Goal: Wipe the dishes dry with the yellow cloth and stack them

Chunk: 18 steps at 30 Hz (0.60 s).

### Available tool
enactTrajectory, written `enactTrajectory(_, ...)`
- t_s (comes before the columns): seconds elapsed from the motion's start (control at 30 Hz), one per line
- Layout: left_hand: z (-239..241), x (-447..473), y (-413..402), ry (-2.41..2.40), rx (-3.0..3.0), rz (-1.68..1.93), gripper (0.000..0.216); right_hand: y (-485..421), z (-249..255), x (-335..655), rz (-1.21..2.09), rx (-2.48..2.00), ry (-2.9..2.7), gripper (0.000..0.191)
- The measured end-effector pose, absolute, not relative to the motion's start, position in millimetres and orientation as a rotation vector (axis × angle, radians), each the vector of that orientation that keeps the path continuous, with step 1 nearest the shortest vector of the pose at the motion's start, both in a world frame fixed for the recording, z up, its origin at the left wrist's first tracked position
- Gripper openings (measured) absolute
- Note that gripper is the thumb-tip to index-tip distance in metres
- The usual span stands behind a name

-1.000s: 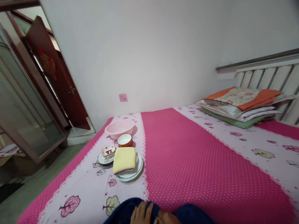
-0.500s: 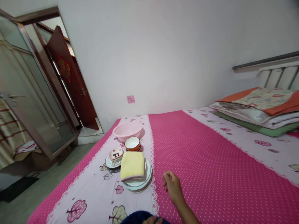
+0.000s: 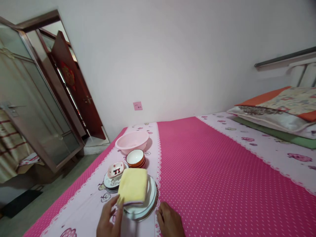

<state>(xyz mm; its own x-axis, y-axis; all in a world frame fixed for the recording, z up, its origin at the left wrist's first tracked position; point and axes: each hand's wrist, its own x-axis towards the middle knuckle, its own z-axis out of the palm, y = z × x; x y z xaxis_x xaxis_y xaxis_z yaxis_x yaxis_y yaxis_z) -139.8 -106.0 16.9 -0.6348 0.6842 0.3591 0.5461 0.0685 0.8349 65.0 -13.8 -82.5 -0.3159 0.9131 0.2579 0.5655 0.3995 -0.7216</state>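
A folded yellow cloth (image 3: 132, 185) lies on a stack of pale plates (image 3: 149, 204) on the bed. My left hand (image 3: 108, 220) reaches to the cloth's near left corner, fingers apart, fingertips touching its edge. My right hand (image 3: 170, 223) rests beside the plates' right rim, fingers curled, nothing visible in it. Behind the cloth sit a small patterned dish (image 3: 115, 169) on a second plate stack (image 3: 110, 183), an orange-rimmed bowl (image 3: 135, 158) and a pink basin (image 3: 132, 142).
The bed (image 3: 209, 174) has a pink dotted sheet with pale tree-print bands. Folded bedding and a pillow (image 3: 278, 110) lie at the right by the headboard. A glass door (image 3: 27, 108) and a brown door (image 3: 74, 85) stand open at the left, above the floor.
Both hands came forward from the bottom edge to the plates; the left now touches the yellow cloth. The view dropped and shifted slightly.
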Motion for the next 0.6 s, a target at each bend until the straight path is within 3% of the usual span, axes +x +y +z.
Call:
enactTrajectory(0.2,43.0,-159.7,-57.7,2.425,1.135,1.334,0.099,-11.6,-76.2,67.3,0.618,-1.276,-2.074,0.014)
enactTrajectory(0.6,40.4,-150.5,-36.3,2.318,1.276,1.215,0.059,-15.3,-69.4,68.5,0.629,-1.309,-2.104,0.014)
